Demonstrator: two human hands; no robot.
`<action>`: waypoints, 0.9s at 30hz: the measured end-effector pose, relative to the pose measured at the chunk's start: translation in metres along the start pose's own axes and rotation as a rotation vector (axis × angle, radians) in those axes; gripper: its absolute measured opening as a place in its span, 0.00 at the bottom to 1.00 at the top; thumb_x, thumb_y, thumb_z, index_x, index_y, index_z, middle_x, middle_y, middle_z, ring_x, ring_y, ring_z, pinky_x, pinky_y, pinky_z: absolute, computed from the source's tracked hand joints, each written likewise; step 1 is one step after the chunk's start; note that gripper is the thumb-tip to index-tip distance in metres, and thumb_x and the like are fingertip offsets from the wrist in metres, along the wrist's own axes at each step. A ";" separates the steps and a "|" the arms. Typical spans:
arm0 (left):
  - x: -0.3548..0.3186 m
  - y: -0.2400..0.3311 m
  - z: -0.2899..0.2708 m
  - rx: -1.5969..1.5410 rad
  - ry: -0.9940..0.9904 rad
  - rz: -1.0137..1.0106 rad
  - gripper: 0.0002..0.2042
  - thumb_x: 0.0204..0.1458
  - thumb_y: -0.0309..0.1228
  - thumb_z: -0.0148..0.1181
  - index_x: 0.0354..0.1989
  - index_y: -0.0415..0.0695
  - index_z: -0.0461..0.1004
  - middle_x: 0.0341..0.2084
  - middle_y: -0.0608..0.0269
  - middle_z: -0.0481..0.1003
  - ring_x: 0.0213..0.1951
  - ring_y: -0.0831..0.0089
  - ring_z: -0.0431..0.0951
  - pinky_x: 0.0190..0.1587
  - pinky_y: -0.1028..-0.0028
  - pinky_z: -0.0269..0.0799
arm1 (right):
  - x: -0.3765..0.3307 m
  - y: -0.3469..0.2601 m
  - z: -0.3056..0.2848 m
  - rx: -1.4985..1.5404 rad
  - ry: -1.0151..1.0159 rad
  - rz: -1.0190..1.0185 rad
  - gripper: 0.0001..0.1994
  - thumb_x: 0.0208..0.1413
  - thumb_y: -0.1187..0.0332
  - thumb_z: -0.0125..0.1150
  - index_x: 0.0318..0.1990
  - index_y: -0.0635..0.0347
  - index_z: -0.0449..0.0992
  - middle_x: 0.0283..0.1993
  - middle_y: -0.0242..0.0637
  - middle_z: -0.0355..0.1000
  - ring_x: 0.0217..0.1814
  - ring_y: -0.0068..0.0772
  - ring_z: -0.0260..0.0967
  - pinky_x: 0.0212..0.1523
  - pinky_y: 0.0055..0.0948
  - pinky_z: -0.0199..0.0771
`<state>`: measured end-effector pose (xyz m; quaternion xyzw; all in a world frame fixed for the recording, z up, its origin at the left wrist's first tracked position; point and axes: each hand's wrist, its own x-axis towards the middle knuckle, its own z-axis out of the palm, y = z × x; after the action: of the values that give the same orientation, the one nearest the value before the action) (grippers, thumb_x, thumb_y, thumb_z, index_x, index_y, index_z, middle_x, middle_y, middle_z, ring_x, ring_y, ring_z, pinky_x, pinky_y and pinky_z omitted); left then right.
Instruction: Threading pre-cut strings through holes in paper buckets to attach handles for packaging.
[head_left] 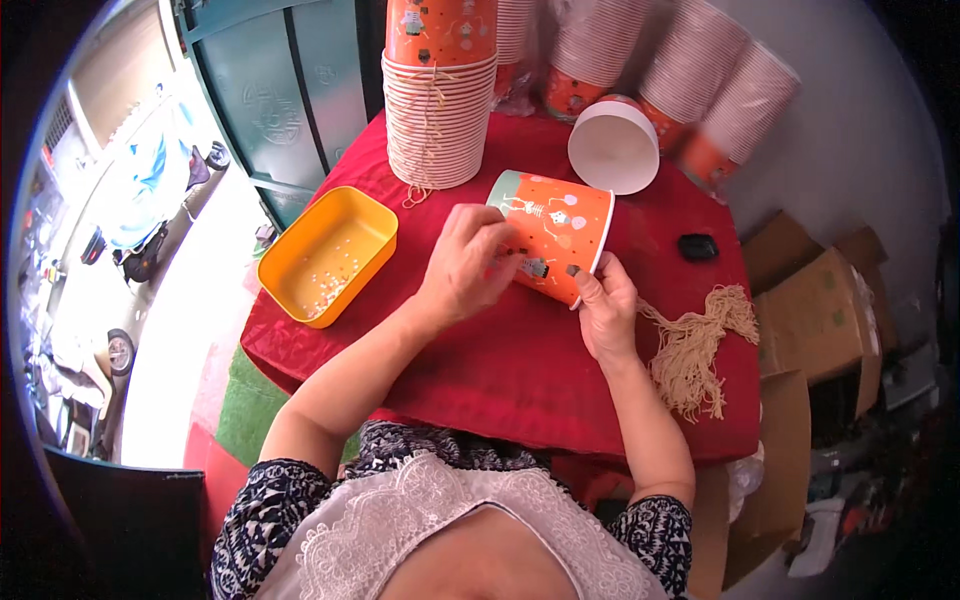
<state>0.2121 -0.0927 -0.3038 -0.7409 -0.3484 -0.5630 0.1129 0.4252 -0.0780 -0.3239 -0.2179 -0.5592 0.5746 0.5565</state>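
Note:
An orange paper bucket [560, 215] printed with skeletons lies tilted on its side above the table, its rim to the right and its pale green base to the left. My right hand [608, 308] grips it at the rim, thumb on the outside. Against its printed side, near the base, my left hand [465, 262] has its fingers curled together in a pinch; whatever is between them is hidden. A yellow plastic tub [375, 235] with small pale pieces in it stands left of my left hand. Beside my right hand lies a bundle of beige cords [695, 355].
A tall stack of orange buckets [435, 120] with cords hanging down it stands at the far side. One white-lined bucket [615, 148] rests on its side near more wrapped stacks [690, 70]. A small black object [698, 247] sits at right; cardboard boxes [820, 310] lie beyond the red-covered table [480, 375].

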 end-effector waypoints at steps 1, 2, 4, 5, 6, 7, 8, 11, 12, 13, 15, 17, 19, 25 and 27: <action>-0.001 0.004 0.001 -0.013 -0.006 0.020 0.19 0.38 0.21 0.69 0.40 0.41 0.70 0.36 0.55 0.70 0.36 0.56 0.71 0.39 0.62 0.69 | -0.001 0.002 0.002 0.043 0.019 0.018 0.14 0.59 0.65 0.64 0.47 0.61 0.70 0.41 0.26 0.71 0.36 0.13 0.63 0.36 0.18 0.64; -0.002 0.008 0.002 -0.026 -0.012 0.039 0.17 0.38 0.21 0.68 0.38 0.42 0.71 0.35 0.56 0.70 0.35 0.57 0.71 0.38 0.62 0.69 | -0.002 0.003 0.004 0.045 0.018 0.023 0.14 0.59 0.65 0.64 0.47 0.61 0.70 0.41 0.26 0.71 0.36 0.13 0.63 0.36 0.18 0.64; -0.004 0.015 0.005 -0.027 -0.005 0.051 0.15 0.39 0.21 0.68 0.36 0.42 0.71 0.33 0.58 0.70 0.34 0.58 0.71 0.37 0.64 0.68 | -0.005 0.003 0.010 0.096 0.025 -0.002 0.17 0.57 0.65 0.66 0.49 0.63 0.69 0.44 0.29 0.70 0.43 0.18 0.65 0.46 0.21 0.67; -0.006 0.017 0.006 -0.058 -0.025 0.044 0.15 0.38 0.21 0.67 0.36 0.42 0.71 0.33 0.58 0.70 0.34 0.59 0.71 0.37 0.64 0.68 | -0.006 0.004 0.011 0.098 0.023 0.004 0.17 0.57 0.65 0.66 0.49 0.63 0.69 0.44 0.29 0.70 0.43 0.18 0.65 0.46 0.21 0.67; -0.007 0.019 0.007 -0.089 -0.046 0.037 0.15 0.38 0.21 0.67 0.36 0.42 0.72 0.33 0.58 0.71 0.34 0.59 0.71 0.36 0.64 0.68 | -0.008 0.004 0.012 0.100 0.023 0.012 0.18 0.57 0.65 0.66 0.50 0.64 0.68 0.46 0.30 0.70 0.47 0.20 0.65 0.50 0.23 0.66; -0.007 0.020 0.008 -0.098 -0.043 0.027 0.14 0.38 0.20 0.67 0.35 0.43 0.72 0.32 0.59 0.71 0.34 0.60 0.71 0.36 0.65 0.68 | -0.009 0.004 0.013 0.100 0.024 0.020 0.20 0.57 0.65 0.67 0.51 0.64 0.67 0.48 0.32 0.69 0.50 0.22 0.65 0.55 0.24 0.65; -0.008 0.021 0.008 -0.097 -0.045 0.023 0.14 0.38 0.20 0.67 0.35 0.43 0.72 0.32 0.59 0.71 0.34 0.60 0.71 0.36 0.65 0.68 | -0.010 0.003 0.014 0.102 0.024 0.024 0.20 0.57 0.65 0.67 0.51 0.64 0.67 0.48 0.32 0.69 0.50 0.22 0.65 0.55 0.24 0.65; -0.010 0.023 0.010 -0.151 -0.057 0.007 0.14 0.38 0.19 0.67 0.34 0.43 0.71 0.32 0.59 0.71 0.34 0.60 0.72 0.36 0.64 0.68 | -0.011 0.004 0.017 0.109 0.034 0.015 0.21 0.56 0.65 0.67 0.51 0.65 0.67 0.48 0.32 0.69 0.50 0.22 0.65 0.55 0.24 0.66; -0.010 0.024 0.011 -0.166 -0.059 -0.002 0.14 0.38 0.19 0.67 0.33 0.43 0.71 0.31 0.59 0.70 0.35 0.59 0.72 0.37 0.64 0.67 | -0.012 0.005 0.016 0.105 0.026 0.012 0.20 0.57 0.65 0.67 0.51 0.65 0.67 0.49 0.32 0.69 0.50 0.22 0.65 0.55 0.24 0.65; -0.010 0.024 0.011 -0.180 -0.061 -0.011 0.14 0.38 0.19 0.67 0.33 0.43 0.71 0.31 0.60 0.70 0.35 0.59 0.72 0.37 0.64 0.67 | -0.012 0.006 0.016 0.102 0.018 0.009 0.20 0.57 0.65 0.67 0.51 0.65 0.67 0.49 0.32 0.69 0.50 0.22 0.65 0.55 0.25 0.65; -0.010 0.025 0.011 -0.189 -0.070 -0.027 0.14 0.38 0.18 0.67 0.33 0.44 0.71 0.31 0.60 0.71 0.35 0.60 0.72 0.37 0.65 0.67 | -0.013 0.007 0.017 0.089 0.024 0.004 0.20 0.57 0.66 0.67 0.52 0.64 0.67 0.49 0.32 0.69 0.50 0.22 0.65 0.56 0.25 0.65; -0.011 0.027 0.010 -0.195 -0.079 -0.045 0.15 0.38 0.18 0.68 0.34 0.44 0.71 0.32 0.60 0.72 0.35 0.60 0.73 0.37 0.66 0.67 | -0.015 0.006 0.020 0.078 0.027 0.002 0.20 0.57 0.66 0.67 0.52 0.64 0.67 0.49 0.32 0.69 0.50 0.21 0.65 0.56 0.25 0.65; -0.011 0.029 0.010 -0.218 -0.082 -0.069 0.14 0.39 0.18 0.66 0.34 0.44 0.70 0.31 0.59 0.70 0.35 0.58 0.71 0.38 0.64 0.65 | -0.016 0.003 0.024 0.097 0.012 0.005 0.20 0.57 0.66 0.66 0.53 0.64 0.68 0.49 0.31 0.69 0.49 0.21 0.65 0.56 0.25 0.65; -0.013 0.027 0.014 -0.208 -0.079 -0.077 0.15 0.39 0.18 0.66 0.34 0.44 0.70 0.31 0.58 0.70 0.35 0.57 0.71 0.38 0.62 0.64 | -0.016 0.007 0.024 0.005 -0.015 -0.033 0.16 0.59 0.68 0.63 0.51 0.63 0.70 0.47 0.29 0.69 0.47 0.20 0.65 0.53 0.23 0.65; -0.013 0.026 0.014 -0.209 -0.077 -0.080 0.15 0.39 0.18 0.67 0.35 0.44 0.69 0.31 0.58 0.70 0.36 0.57 0.71 0.38 0.62 0.64 | -0.017 0.003 0.029 -0.016 -0.030 -0.031 0.14 0.59 0.69 0.62 0.50 0.63 0.70 0.46 0.28 0.69 0.47 0.19 0.64 0.52 0.22 0.65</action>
<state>0.2379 -0.1090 -0.3151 -0.7553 -0.3211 -0.5714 -0.0011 0.4036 -0.1037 -0.3249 -0.2050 -0.5754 0.5646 0.5551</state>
